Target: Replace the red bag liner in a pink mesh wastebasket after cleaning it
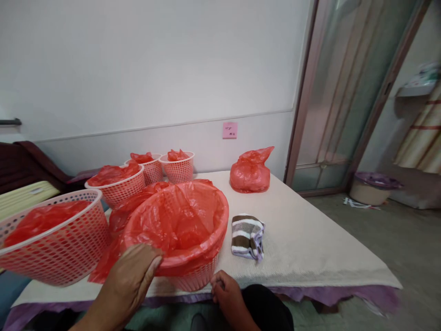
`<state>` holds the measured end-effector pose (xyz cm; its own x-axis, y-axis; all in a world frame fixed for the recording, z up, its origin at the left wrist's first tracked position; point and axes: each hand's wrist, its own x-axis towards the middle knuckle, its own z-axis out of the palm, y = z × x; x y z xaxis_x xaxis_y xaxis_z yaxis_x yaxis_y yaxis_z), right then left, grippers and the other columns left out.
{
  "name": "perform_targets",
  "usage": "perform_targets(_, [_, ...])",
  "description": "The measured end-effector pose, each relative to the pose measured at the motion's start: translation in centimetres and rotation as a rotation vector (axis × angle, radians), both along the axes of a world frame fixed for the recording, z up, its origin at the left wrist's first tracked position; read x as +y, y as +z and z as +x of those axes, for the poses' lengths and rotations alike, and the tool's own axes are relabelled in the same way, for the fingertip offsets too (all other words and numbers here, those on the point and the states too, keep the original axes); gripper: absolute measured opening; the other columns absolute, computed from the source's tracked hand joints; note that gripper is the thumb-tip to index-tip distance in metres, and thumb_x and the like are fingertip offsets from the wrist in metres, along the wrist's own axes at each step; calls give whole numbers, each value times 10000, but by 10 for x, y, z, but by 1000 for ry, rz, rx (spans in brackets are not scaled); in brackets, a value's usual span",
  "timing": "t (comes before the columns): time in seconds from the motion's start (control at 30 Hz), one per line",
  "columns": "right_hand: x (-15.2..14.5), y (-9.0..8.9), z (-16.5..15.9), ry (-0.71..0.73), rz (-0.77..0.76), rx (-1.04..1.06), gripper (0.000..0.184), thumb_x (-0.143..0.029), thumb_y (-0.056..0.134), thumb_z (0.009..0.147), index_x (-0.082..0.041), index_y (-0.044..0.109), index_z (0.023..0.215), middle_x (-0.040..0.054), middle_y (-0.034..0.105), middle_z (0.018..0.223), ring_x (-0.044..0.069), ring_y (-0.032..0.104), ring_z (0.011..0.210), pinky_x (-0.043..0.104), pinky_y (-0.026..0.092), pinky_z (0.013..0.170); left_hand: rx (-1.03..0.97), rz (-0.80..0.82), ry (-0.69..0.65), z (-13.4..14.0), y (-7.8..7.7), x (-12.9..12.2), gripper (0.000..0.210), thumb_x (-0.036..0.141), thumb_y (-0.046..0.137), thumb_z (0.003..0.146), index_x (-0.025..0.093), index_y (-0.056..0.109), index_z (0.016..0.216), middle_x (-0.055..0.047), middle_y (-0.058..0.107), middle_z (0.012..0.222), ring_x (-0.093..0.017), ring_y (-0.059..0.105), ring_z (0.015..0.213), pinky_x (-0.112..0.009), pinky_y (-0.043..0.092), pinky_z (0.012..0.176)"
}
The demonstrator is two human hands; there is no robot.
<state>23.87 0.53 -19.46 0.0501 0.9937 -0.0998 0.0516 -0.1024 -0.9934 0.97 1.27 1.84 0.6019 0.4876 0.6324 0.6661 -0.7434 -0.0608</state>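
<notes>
**Both hands at the lined basket, front edge of the table**

Your left hand (132, 276) lies flat and spread against the near left side of the basket (193, 276), palm on the red bag (179, 220) where it folds over the rim. Your right hand (225, 289) is curled at the basket's lower right, fingers pinched narrow at the base; whether they grip the mesh or the bag's hem you cannot tell. The basket sits at the front of the table (310, 248), close to its edge and just in front of you.

Around it: a larger empty-looking basket (58, 248) to the left, tilted and overhanging the table side, with red plastic inside; three smaller lined baskets (177, 170) toward the wall; a knotted, filled red bag (251, 172) farther back; a folded brown-and-white striped cloth (247, 236) just beside the basket on the right.

Risks, as a judgement: the bag is thin, and a hard tug over the rim could tear it or pull it off the far side. The basket is light and near the edge (a push from the left hand could slide it off).

Writing: a pink note (229, 130) on the wall carries small handwriting, too small to read. No brands visible.
</notes>
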Motion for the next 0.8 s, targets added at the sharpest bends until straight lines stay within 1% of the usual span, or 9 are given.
perform_targets(0.1, [2, -5, -1, -11, 1, -37, 103, -299, 422, 692, -214, 475, 714, -42, 498, 549, 126, 478, 499, 234, 306, 482, -109, -146, 29, 3, 0, 3, 221, 237, 409, 974, 211, 520, 785, 28, 538, 677, -125, 535, 636, -262, 445, 653])
perform_targets(0.2, [1, -7, -1, -18, 4, -56, 63, -236, 417, 690, -211, 473, 703, -45, 490, 543, 125, 484, 507, 232, 310, 494, -187, -223, 67, 5, 6, 1, 220, 283, 410, 979, 220, 527, 803, 28, 552, 698, -126, 547, 648, -248, 444, 618])
perform_targets(0.27, [1, -7, -1, -14, 5, -63, 65, -200, 413, 681, -211, 473, 704, -50, 480, 541, 124, 480, 503, 230, 309, 492, -203, -220, 77, 7, 13, -5, 151, 323, 448, 971, 229, 565, 959, 7, 635, 874, -136, 612, 828, -239, 483, 743])
perform_targets(0.33, [0, -6, -1, -12, 7, -75, 72, -177, 419, 677, -212, 474, 707, -51, 482, 550, 123, 481, 502, 231, 305, 487, -170, -134, 61, 15, 20, -14, 225, 354, 497, 951, 235, 552, 1134, -20, 648, 1083, -157, 593, 1054, -259, 452, 939])
perform_targets(0.43, [1, -7, -2, -12, 12, -103, 59, -180, 431, 714, -212, 479, 700, -47, 487, 556, 127, 481, 501, 238, 306, 491, -37, 22, -24, 41, 29, -25, 334, 332, 547, 928, 220, 526, 1243, -50, 643, 1180, -196, 557, 1160, -335, 410, 1047])
perform_targets(0.5, [1, -7, -3, -9, 18, -122, 68, -185, 437, 737, -210, 490, 703, -52, 473, 537, 128, 467, 494, 244, 310, 499, 45, 92, -62, 65, 29, -25, 372, 333, 561, 918, 174, 527, 1253, -91, 663, 1166, -230, 598, 1114, -388, 483, 989])
perform_targets(0.6, [1, -6, -5, -10, 28, -138, 77, -151, 445, 711, -209, 492, 693, -54, 467, 535, 128, 460, 507, 247, 316, 520, 128, 192, -73, 92, 18, -13, 327, 308, 523, 934, 109, 549, 1192, -138, 713, 1046, -259, 690, 938, -423, 599, 789])
perform_targets(0.7, [-2, -6, -3, -15, 36, -121, 92, -137, 431, 694, -216, 470, 665, -49, 467, 547, 126, 457, 520, 245, 313, 523, 194, 241, -32, 96, 5, 4, 237, 212, 469, 951, 116, 546, 1153, -112, 741, 889, -239, 720, 726, -383, 618, 584])
perform_targets(0.8, [-3, -6, 0, -20, 40, -101, 85, -151, 435, 696, -219, 478, 668, -47, 469, 533, 129, 453, 522, 243, 304, 518, 170, 223, 4, 87, 3, 12, 199, 189, 441, 961, 137, 540, 1126, -95, 742, 847, -218, 717, 663, -360, 613, 554])
